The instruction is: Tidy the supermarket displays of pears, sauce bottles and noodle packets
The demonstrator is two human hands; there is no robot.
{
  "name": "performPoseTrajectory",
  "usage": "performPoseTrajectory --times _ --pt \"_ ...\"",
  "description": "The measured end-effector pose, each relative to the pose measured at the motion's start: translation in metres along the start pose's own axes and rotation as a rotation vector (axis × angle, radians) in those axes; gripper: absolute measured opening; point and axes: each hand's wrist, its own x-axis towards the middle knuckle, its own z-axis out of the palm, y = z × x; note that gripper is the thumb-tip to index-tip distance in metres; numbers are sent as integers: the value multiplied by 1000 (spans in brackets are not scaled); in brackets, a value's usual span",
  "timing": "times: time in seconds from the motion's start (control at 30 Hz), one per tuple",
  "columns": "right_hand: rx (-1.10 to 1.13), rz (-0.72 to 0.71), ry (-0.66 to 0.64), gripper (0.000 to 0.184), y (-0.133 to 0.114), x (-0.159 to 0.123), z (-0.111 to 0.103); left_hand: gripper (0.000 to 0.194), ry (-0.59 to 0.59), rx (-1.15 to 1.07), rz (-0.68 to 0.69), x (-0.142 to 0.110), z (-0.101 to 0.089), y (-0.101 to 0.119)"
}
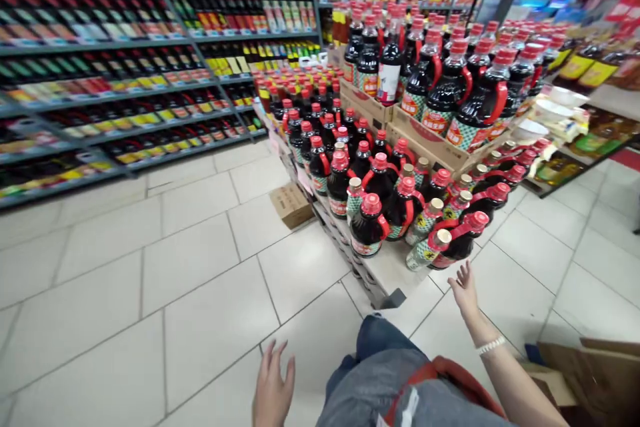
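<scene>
My left hand (273, 383) hangs over the tiled floor at the bottom, fingers apart and holding nothing. My right hand (464, 290) reaches toward the display's front right corner, fingers spread, with nothing in it. Closest to it is a dark bottle with a red cap and red handle (457, 243), and beside that a slim bottle with a pale cap and green-white label (425, 251). I cannot see the right hand touching either. Another dark red-capped jug (367, 230) stands upright at the near left corner of the low display base (400, 273).
Cardboard trays (430, 143) of larger red-capped jugs rise behind the front rows. A closed carton (291, 205) sits on the floor left of the display. Shelves (100, 87) of bottles line the left. Open cardboard (590, 373) lies at lower right; bowls (565, 96) stand farther right.
</scene>
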Motion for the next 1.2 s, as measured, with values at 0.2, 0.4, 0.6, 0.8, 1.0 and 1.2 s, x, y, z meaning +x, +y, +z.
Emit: performPoseTrajectory --times 0.2,0.4,0.6,0.8,1.0,1.2 --pt "222 133 39 78 -16 27 37 39 -27 -139 204 83 16 89" --pt "319 131 79 68 -31 27 73 41 -91 -109 335 121 30 114" --pt "346 177 85 58 -31 16 67 37 -192 -114 501 177 47 127" --pt "460 290 258 57 -33 0 73 36 -289 -107 690 257 31 154" --pt "545 393 488 55 -34 -24 102 33 -332 -102 848 349 -1 150" --pt "553 375 690 54 -28 -67 144 32 -395 -62 963 421 -20 141"
